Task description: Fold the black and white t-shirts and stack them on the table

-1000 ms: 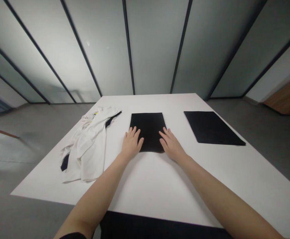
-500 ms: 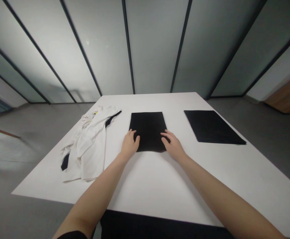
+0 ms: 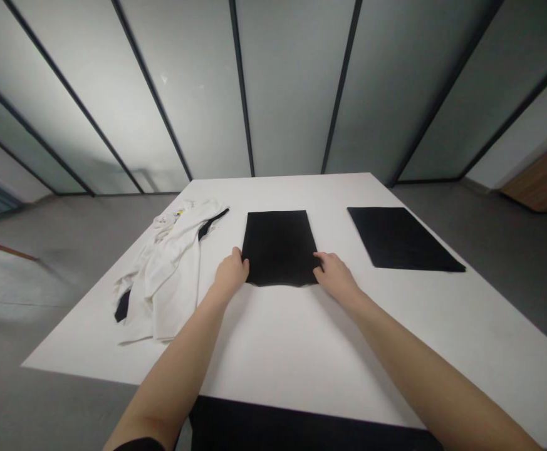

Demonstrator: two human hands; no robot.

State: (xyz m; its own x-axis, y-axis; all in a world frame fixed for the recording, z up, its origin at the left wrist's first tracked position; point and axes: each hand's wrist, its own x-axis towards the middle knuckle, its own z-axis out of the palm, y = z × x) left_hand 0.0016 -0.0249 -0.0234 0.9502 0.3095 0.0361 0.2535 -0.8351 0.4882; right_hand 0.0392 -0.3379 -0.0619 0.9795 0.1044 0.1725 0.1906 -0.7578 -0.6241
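Observation:
A flat black rectangle, apparently a folded black garment (image 3: 280, 244), lies in the middle of the white table, its near edge slightly wavy. At its near left corner my left hand (image 3: 232, 272) is closed on the side edge, thumb toward the top and fingers partly hidden. On the opposite side my right hand (image 3: 335, 273) pinches the right edge near the front corner. To the right lies another flat, black folded piece (image 3: 400, 238), out of reach of both hands as they are now. A loose heap of white clothing (image 3: 170, 275) with dark parts is at the left.
The white table (image 3: 273, 351) runs from close to my body to the frosted glass partition (image 3: 292, 88) with dark frames. Grey floor (image 3: 14, 300) shows on both sides. A wooden panel (image 3: 546, 181) stands at the far right.
Both hands have moved outward from the top of the black garment to its side edges, and their fingers have closed there. The white heap and the right black piece have stayed put.

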